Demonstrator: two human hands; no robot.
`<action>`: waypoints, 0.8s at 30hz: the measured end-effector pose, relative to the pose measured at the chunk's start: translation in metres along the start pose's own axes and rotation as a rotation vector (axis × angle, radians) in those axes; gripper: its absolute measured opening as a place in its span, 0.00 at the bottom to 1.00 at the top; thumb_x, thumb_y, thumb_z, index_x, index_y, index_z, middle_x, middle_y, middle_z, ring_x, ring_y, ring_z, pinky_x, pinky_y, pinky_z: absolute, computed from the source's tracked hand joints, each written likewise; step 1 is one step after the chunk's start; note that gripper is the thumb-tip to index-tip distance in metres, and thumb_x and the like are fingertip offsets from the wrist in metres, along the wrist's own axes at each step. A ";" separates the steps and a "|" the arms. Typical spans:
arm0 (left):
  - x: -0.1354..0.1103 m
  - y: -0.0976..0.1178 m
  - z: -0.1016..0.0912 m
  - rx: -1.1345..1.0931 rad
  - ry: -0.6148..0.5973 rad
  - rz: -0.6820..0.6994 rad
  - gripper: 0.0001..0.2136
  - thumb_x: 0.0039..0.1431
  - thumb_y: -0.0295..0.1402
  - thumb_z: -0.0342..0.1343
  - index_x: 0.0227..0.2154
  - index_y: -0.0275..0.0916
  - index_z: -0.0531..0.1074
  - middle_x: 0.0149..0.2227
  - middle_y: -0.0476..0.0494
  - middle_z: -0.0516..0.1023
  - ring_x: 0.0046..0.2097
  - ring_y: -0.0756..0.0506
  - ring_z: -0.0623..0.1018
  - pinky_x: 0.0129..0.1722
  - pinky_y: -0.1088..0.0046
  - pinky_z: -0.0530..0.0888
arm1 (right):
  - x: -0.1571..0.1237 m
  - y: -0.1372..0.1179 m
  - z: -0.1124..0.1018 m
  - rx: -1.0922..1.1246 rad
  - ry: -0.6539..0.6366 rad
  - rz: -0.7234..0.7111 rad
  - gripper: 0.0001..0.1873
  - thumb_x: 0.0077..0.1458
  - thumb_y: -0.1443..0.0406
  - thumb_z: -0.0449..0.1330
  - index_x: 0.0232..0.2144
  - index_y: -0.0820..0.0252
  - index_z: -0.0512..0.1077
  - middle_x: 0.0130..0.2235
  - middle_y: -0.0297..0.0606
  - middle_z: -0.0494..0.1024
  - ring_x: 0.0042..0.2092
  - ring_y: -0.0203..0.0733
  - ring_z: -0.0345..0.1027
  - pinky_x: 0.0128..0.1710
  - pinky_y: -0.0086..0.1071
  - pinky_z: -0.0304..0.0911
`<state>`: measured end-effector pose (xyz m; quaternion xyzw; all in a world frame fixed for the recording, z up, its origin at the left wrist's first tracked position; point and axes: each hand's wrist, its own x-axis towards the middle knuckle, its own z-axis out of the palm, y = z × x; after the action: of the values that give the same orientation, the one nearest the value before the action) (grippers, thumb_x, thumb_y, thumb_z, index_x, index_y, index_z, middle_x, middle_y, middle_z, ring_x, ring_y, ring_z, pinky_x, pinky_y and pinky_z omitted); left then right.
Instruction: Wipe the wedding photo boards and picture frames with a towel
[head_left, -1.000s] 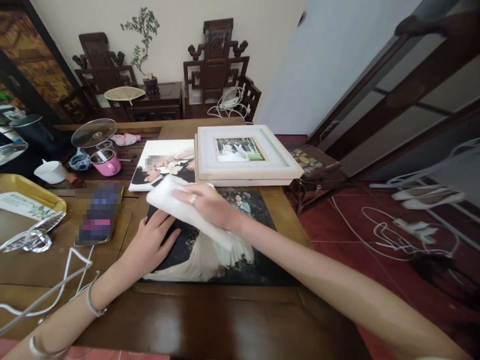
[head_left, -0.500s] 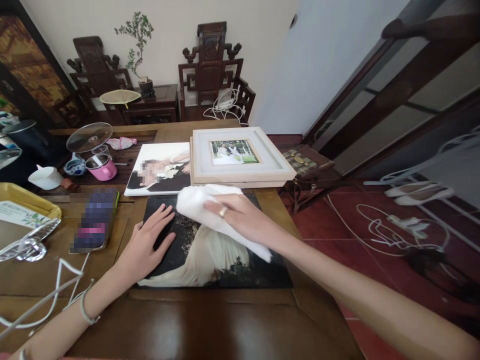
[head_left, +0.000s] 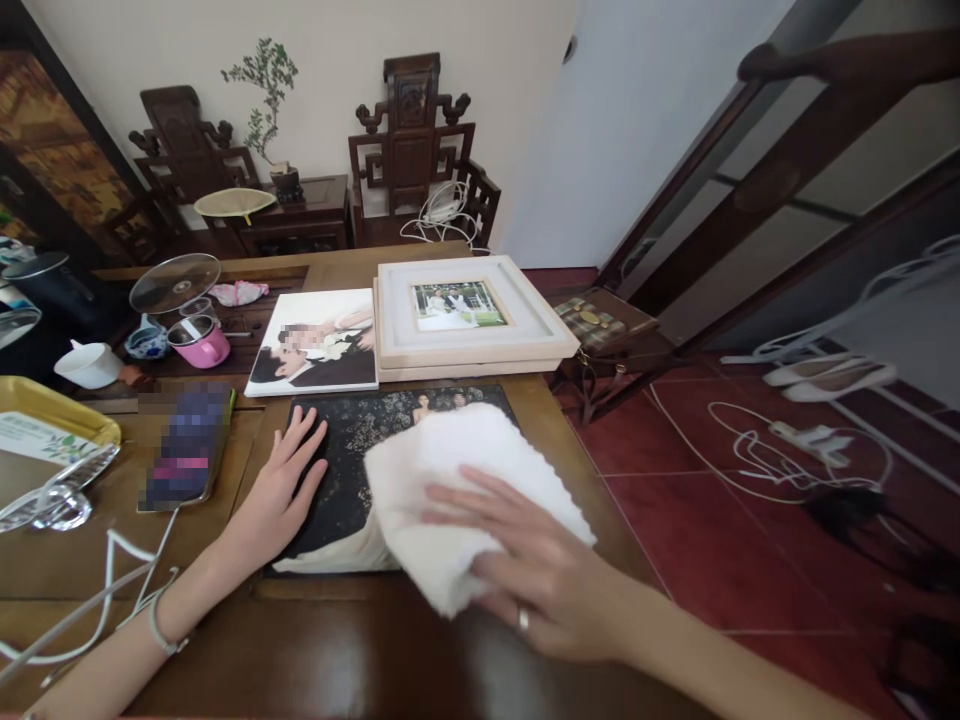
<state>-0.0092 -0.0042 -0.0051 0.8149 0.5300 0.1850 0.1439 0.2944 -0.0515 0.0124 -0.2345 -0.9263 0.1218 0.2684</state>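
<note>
A dark photo panel point(head_left: 337, 480) lies flat on the wooden table point(head_left: 315, 650); a pale dress and part of two figures show on it. My left hand point(head_left: 281, 490) rests on its left edge, fingers stretched out and holding nothing. Over the panel's right part, my right hand point(head_left: 525, 565) grips a white cloth point(head_left: 465, 460), its fingers blurred by motion. The cloth is spread out and hides much of the picture beneath. Just behind the panel lie a white-edged photo print point(head_left: 322, 350) and a framed photo point(head_left: 472, 310) on top of another frame.
At left are a phone point(head_left: 187, 450), a gold tray point(head_left: 56, 410), a pink cup point(head_left: 199, 340), a white cup point(head_left: 88, 364), a glass lid point(head_left: 176, 283) and a white cable point(head_left: 112, 560). A stool with a bag point(head_left: 600, 325) stands beyond the table's right edge.
My right hand has moved toward me and slightly right, and the bunched cloth has spread open. Two figures at the panel's top now show. My left hand has stayed at the left edge.
</note>
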 end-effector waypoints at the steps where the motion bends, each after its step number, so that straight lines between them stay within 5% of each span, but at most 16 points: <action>1: 0.000 -0.001 0.001 0.009 -0.007 0.014 0.23 0.70 0.38 0.38 0.64 0.40 0.55 0.69 0.38 0.51 0.69 0.39 0.44 0.65 0.48 0.51 | 0.000 -0.006 0.001 0.004 -0.032 -0.018 0.07 0.57 0.69 0.55 0.29 0.59 0.72 0.54 0.46 0.74 0.63 0.48 0.56 0.64 0.53 0.47; 8: -0.001 -0.005 0.000 0.067 -0.075 0.074 0.24 0.70 0.37 0.37 0.67 0.43 0.45 0.70 0.40 0.45 0.70 0.38 0.42 0.65 0.47 0.48 | 0.017 0.017 -0.002 -0.085 0.000 0.123 0.10 0.61 0.68 0.52 0.35 0.61 0.74 0.55 0.53 0.73 0.61 0.47 0.60 0.62 0.50 0.54; 12: -0.001 -0.006 -0.002 0.054 -0.088 0.082 0.25 0.70 0.38 0.37 0.68 0.45 0.44 0.70 0.41 0.44 0.70 0.38 0.44 0.65 0.48 0.48 | 0.045 0.030 0.009 -0.127 -0.066 0.168 0.12 0.60 0.67 0.53 0.41 0.64 0.75 0.59 0.52 0.68 0.64 0.54 0.54 0.63 0.56 0.49; 15: -0.001 -0.008 -0.003 0.036 -0.091 0.093 0.25 0.70 0.38 0.37 0.68 0.45 0.43 0.70 0.42 0.43 0.70 0.39 0.44 0.66 0.48 0.47 | 0.057 0.017 0.023 -0.103 -0.115 0.122 0.12 0.59 0.66 0.54 0.40 0.62 0.76 0.62 0.50 0.65 0.66 0.56 0.49 0.64 0.59 0.43; 21: -0.002 -0.010 -0.004 0.038 -0.109 0.111 0.25 0.71 0.36 0.36 0.68 0.45 0.40 0.71 0.42 0.42 0.70 0.39 0.44 0.66 0.49 0.47 | 0.029 -0.031 0.027 0.017 -0.175 -0.091 0.10 0.58 0.63 0.55 0.31 0.58 0.75 0.62 0.45 0.65 0.66 0.52 0.50 0.65 0.57 0.36; 24: -0.002 -0.008 -0.006 0.049 -0.109 0.106 0.26 0.71 0.37 0.37 0.68 0.46 0.40 0.71 0.43 0.42 0.70 0.39 0.44 0.66 0.50 0.47 | 0.010 -0.028 0.010 0.029 -0.148 -0.034 0.08 0.58 0.66 0.54 0.31 0.59 0.74 0.59 0.43 0.69 0.64 0.46 0.54 0.66 0.51 0.40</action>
<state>-0.0191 -0.0024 -0.0038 0.8538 0.4821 0.1350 0.1427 0.2713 -0.0716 0.0178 -0.2050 -0.9457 0.1475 0.2045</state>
